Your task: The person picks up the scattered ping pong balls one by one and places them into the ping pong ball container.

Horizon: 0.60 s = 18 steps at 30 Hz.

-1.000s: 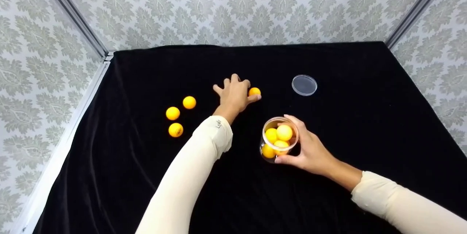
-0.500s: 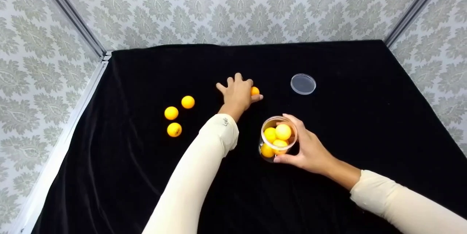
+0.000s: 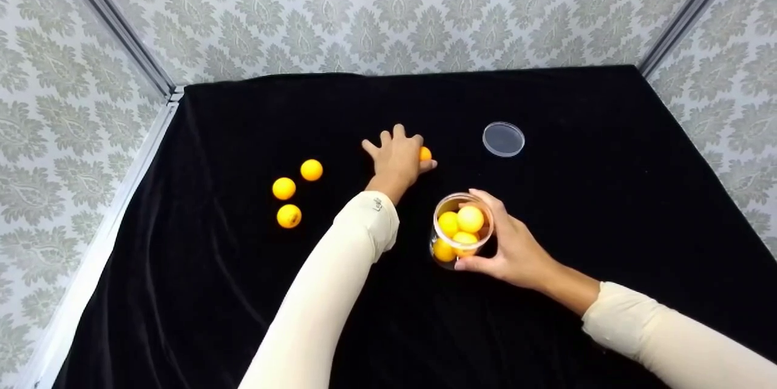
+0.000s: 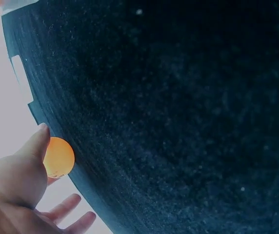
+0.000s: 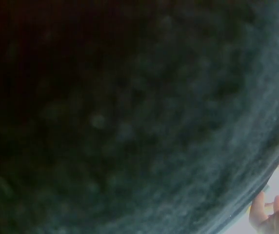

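Note:
My left hand (image 3: 396,159) reaches to the middle of the black cloth and pinches an orange ping-pong ball (image 3: 426,154) between thumb and forefinger, its other fingers spread. In the left wrist view the same ball (image 4: 60,157) shows beside the thumb (image 4: 36,145). My right hand (image 3: 516,249) grips a clear, open-topped jar (image 3: 436,219), thumb at the near side and fingers round the far side. Several orange balls (image 3: 470,218) lie inside it. The right wrist view catches only some fingertips (image 5: 258,209) at its lower corner; the jar is barely visible there.
Three loose orange balls, a far one (image 3: 311,170), a middle one (image 3: 284,188) and a near one (image 3: 289,216), lie left of my left arm. A clear round lid (image 3: 503,139) rests beyond the jar. Patterned walls (image 3: 388,13) enclose the black-covered table (image 3: 583,195).
My left hand has moved slightly right and come closer round the ball, covering more of it. The right hand and jar have stayed put.

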Motion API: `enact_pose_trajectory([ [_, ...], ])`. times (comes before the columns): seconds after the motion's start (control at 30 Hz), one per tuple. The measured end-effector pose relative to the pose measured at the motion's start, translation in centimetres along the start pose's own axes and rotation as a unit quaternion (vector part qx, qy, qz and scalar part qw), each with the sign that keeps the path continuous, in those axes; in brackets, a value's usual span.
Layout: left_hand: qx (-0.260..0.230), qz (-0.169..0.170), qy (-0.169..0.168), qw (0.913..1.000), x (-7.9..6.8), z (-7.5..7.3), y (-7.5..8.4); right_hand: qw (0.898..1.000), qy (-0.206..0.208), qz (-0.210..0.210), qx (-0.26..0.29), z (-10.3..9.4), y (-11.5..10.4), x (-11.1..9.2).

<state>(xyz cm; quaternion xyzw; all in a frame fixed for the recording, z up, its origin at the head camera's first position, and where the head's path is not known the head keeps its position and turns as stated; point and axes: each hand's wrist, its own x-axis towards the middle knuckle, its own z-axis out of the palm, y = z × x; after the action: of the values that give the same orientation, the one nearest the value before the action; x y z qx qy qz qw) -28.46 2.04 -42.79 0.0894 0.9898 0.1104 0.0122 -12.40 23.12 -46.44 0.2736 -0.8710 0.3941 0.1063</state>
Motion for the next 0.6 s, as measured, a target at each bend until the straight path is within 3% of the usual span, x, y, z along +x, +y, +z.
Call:
enact_pose_trajectory([
  [0.3,-0.013,0.014,0.004,0.9998,-0.2,-0.5,-0.6,1.0,0.001,-0.003,-0.002,0.0,0.0,0.0],
  [0.6,-0.064,0.018,0.011,0.9977,-1.5,-1.4,-1.7,1.0,0.003,-0.009,-0.005,0.0,0.0,-0.1],
])
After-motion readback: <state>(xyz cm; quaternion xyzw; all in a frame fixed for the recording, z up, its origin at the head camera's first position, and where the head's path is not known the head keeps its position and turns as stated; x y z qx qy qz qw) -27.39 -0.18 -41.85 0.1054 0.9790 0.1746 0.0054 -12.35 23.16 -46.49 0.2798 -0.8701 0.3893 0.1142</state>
